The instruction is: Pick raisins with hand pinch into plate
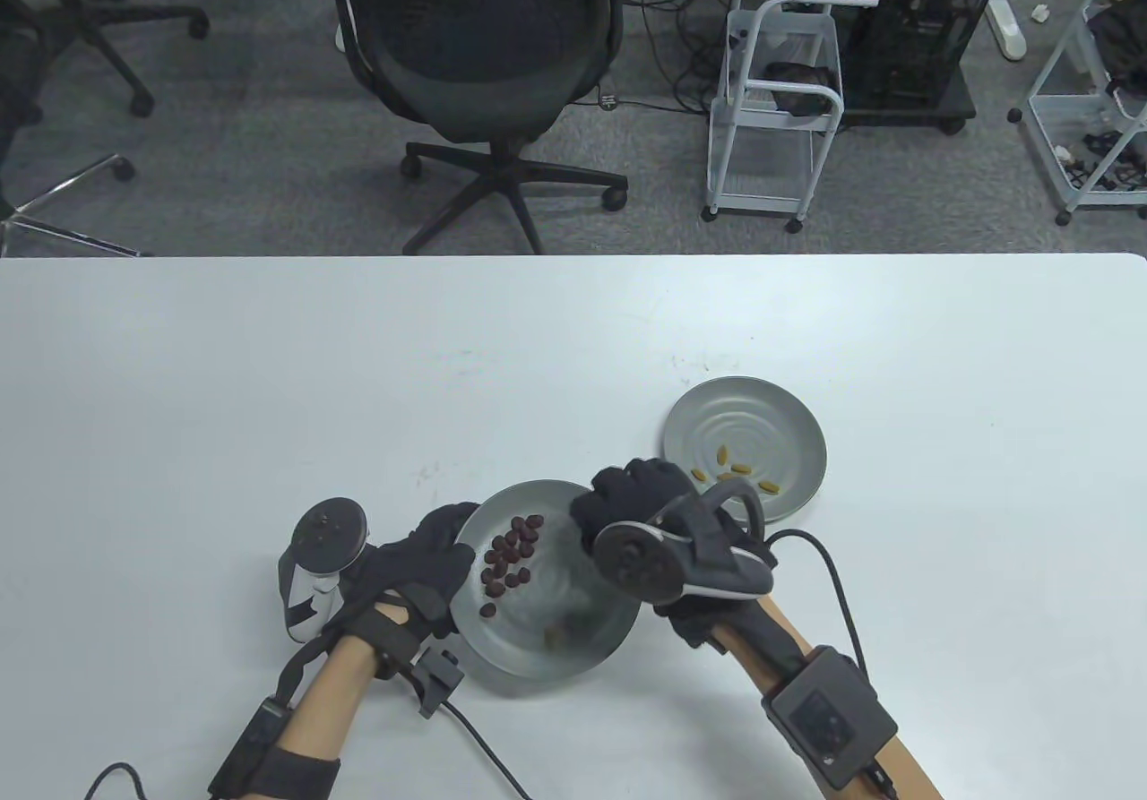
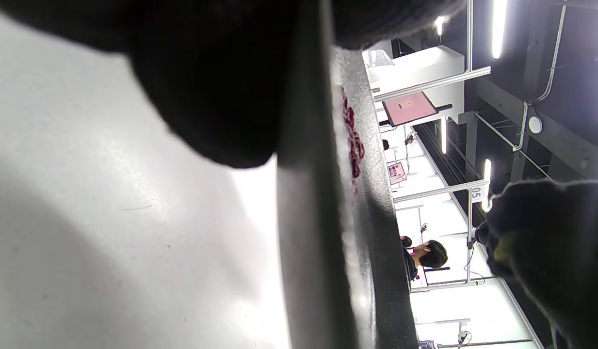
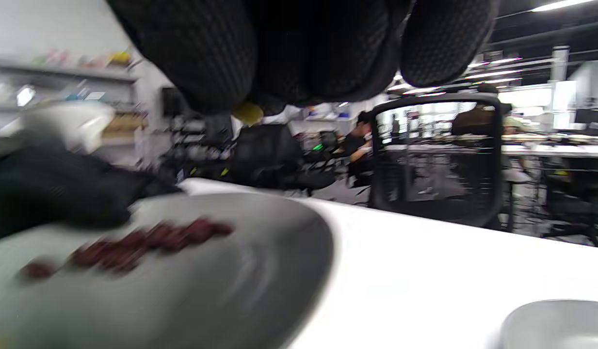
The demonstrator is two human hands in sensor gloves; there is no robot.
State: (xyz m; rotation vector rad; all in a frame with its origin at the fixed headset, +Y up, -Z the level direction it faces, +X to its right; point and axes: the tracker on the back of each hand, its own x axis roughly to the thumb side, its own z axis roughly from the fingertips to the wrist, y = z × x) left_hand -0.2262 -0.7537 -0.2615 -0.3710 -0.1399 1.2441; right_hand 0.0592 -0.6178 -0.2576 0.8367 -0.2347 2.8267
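Beyond the white desk [image 1: 269,370] stand a black mesh office chair [image 1: 484,38] and a white wire cart [image 1: 775,110] on grey carpet. Two round grey metal plates sit on the desk: the near plate [image 1: 573,648] carries a cluster of dark red raisins [image 1: 508,560] on its left half, and the far plate [image 1: 771,415] holds a few yellow raisins [image 1: 737,468]. The left hand [image 1: 421,567] grips the near plate's left rim. The right hand [image 1: 645,495] hovers between the plates, its tracker hiding the fingers from above. The right wrist view shows those fingers [image 3: 206,53] curled together with something small and yellow [image 3: 248,113] pinched at the tips. The left wrist view shows the plate edge-on.
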